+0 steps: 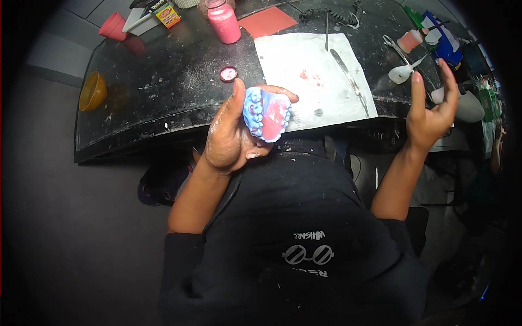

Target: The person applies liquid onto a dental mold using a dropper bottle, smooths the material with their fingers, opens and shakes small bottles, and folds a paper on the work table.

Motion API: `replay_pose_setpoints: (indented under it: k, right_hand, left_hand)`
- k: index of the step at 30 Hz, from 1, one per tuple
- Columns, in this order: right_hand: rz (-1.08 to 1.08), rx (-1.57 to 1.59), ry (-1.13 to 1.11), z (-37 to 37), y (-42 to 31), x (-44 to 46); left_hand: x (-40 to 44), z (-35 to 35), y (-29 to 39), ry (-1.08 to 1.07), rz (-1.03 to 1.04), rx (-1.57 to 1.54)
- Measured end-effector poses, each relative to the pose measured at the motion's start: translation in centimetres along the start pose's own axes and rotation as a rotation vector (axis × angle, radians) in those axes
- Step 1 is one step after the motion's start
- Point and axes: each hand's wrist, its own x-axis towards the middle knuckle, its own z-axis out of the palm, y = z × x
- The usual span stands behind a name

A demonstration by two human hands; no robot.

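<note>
A blue dental cast (254, 111) with a pink layer on its palate rests in my left hand (228, 136), whose fingers wrap round it above the bench's front edge. White powder coats the palm. My right hand (432, 114) is raised at the right with its fingers apart and nothing between them, near a small white bottle (400, 74) with a pointed nozzle. Behind the cast lies a white paper sheet (337, 60) with pink crumbs, a metal scalpel-like tool (348, 76) and a thin tool (327, 35).
On the black bench (163, 70) stand a pink powder jar (224, 24), its round lid (228, 74), a yellow bowl (93, 92) and a pink cup (113, 27). A red sheet (268, 22) lies behind. Pliers (397, 49) and a pink-filled bottle (409, 41) are at right.
</note>
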Motion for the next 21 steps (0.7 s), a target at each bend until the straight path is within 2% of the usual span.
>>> replay_pose_setpoints:
  k: [2,4,6,8,9,15,21]
  right_hand:
    - [-0.259,0.115,-0.104,-0.2,-1.9,0.3]
    - [-0.378,0.099,-0.393,0.1,-5.8,-0.6]
    - [-0.411,0.028,-0.681,-0.2,-8.5,-1.4]
    - [-0.407,0.151,-0.81,1.2,-9.0,-2.3]
    - [-0.419,0.187,-0.829,1.8,-9.1,-2.7]
    - [-0.456,0.231,-0.882,3.5,-9.3,-2.6]
    - [-0.47,0.216,-0.84,4.2,-8.6,-1.7]
  left_hand:
    - [0.0,0.6,0.1,0.096,-0.016,-0.037]
    - [0.0,0.7,0.0,0.068,-0.024,-0.085]
    - [-0.1,0.4,-0.1,0.044,-0.027,-0.13]
    - [-0.2,-0.1,-0.1,-0.038,-0.044,-0.142]
    - [-0.3,1.1,0.3,0.093,-0.063,-0.095]
    - [-0.3,0.5,-0.2,0.051,-0.088,-0.125]
    - [-0.4,0.4,-0.1,0.062,-0.109,-0.143]
